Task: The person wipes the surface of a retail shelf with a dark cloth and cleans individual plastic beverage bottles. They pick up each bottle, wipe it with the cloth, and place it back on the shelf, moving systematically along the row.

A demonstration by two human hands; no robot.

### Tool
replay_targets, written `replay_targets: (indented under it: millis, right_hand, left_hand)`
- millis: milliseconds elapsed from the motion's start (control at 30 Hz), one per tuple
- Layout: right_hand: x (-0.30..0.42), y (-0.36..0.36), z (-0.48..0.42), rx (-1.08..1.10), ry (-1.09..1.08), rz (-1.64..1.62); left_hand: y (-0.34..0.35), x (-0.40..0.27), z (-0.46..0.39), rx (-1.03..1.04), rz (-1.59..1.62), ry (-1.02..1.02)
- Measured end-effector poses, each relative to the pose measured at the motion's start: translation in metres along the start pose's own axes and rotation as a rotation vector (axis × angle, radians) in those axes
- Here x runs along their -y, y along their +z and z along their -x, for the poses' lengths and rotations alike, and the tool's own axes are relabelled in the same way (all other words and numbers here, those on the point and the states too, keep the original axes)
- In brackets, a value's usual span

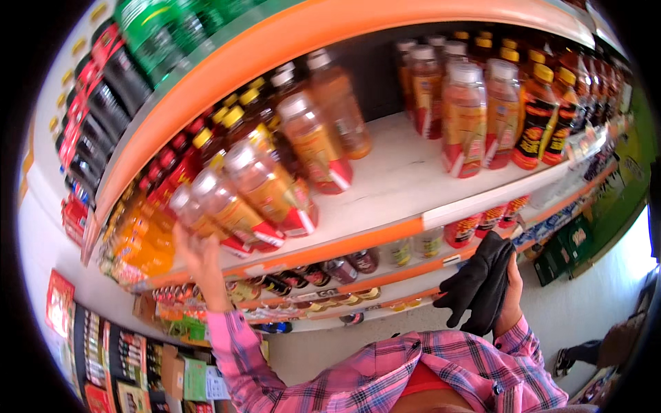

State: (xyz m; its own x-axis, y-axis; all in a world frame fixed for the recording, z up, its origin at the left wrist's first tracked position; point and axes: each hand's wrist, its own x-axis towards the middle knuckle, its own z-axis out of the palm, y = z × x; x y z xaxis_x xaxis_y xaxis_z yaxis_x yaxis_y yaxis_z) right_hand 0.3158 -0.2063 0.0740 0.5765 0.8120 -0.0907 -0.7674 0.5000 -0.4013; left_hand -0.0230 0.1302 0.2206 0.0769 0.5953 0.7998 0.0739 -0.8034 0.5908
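On the left of the shelf, my left hand (200, 258) is at the side of a clear plastic drink bottle (199, 217) with a white cap and an orange-red label. Its fingers and thumb are apart; whether they grip the bottle cannot be told. Two similar bottles, one in the middle (232, 209) and one on the right (268, 193), lean beside it along the shelf's front. At the lower right, my right hand (511, 294) holds black fabric gloves (477, 284) in front of the shelves.
An orange-edged white shelf (395, 149) carries more drink bottles (465, 124) on its right. Orange soda bottles (144, 240) stand at its left end. Above are dark cola bottles (108, 88) and green bottles (155, 41). A person's leg (581, 353) shows at the lower right.
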Motion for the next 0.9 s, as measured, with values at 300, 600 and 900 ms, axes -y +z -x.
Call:
replay_targets:
  millis: [300,600,900]
  right_hand:
    - [0.057,-0.032,-0.01,0.097,-0.021,-0.027]
    - [0.102,-0.075,0.006,0.042,-0.099,0.047]
    - [0.115,-0.085,-0.005,-0.006,-0.06,0.048]
  left_hand:
    - [0.215,-0.143,0.039,0.72,0.238,0.175]
    - [0.37,-0.134,0.035,0.532,0.236,0.212]
    - [0.246,-0.102,0.032,0.271,0.017,0.107]
